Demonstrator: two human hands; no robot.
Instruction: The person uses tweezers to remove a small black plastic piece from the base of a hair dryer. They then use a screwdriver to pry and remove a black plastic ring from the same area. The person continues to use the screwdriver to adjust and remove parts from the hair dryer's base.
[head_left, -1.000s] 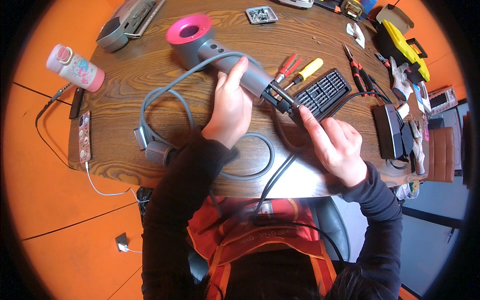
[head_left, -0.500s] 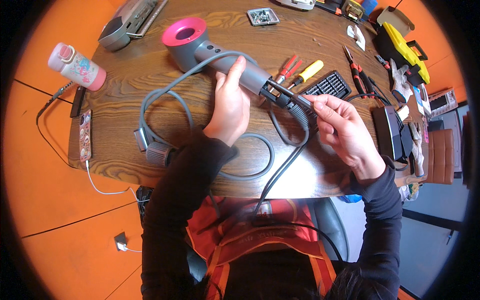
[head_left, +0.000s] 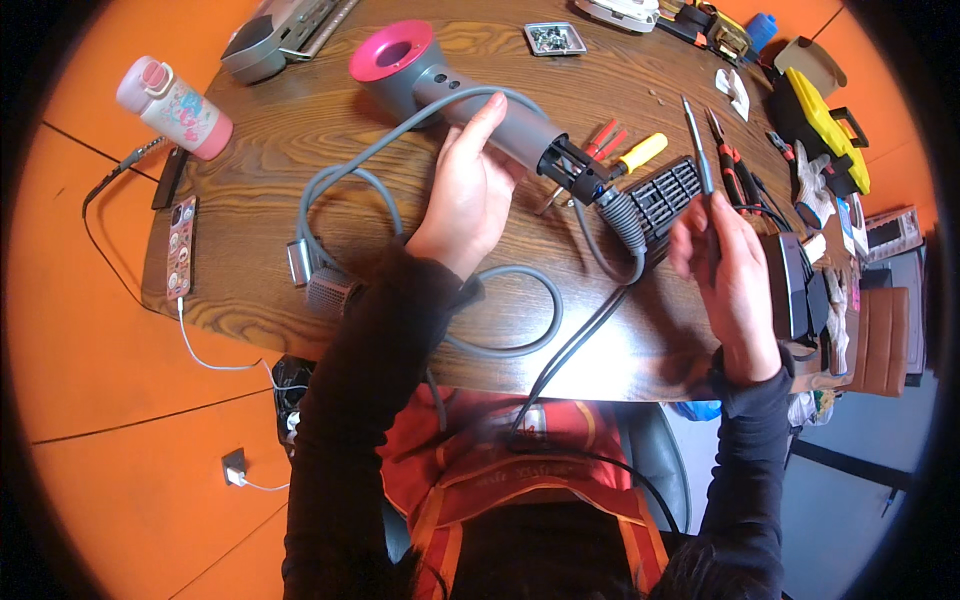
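A grey hair dryer [head_left: 516,132] with a pink ring end lies tilted in my left hand [head_left: 467,198], whose fingers wrap its handle. The handle's lower end is open, and dark inner parts [head_left: 574,172] stick out toward the ribbed cord sleeve [head_left: 622,222]. My right hand [head_left: 735,270] grips a slim screwdriver [head_left: 703,160], its shaft pointing up and away, apart from the dryer. The dryer's grey cord [head_left: 555,310] crosses over the handle and loops on the table. Between the hands sits a black bit case [head_left: 660,200].
Red-handled pliers [head_left: 735,165] and a yellow-handled screwdriver [head_left: 643,152] lie beyond my hands. A tray of small screws [head_left: 555,39] is at the far side. To the left stand a pink-and-white bottle [head_left: 178,110] and a phone [head_left: 180,248]. A yellow-black toolbox [head_left: 815,130] sits at the right.
My right hand has drawn the screwdriver back from the handle's open end, and its shaft has swung to point away from me. My left hand still holds the dryer.
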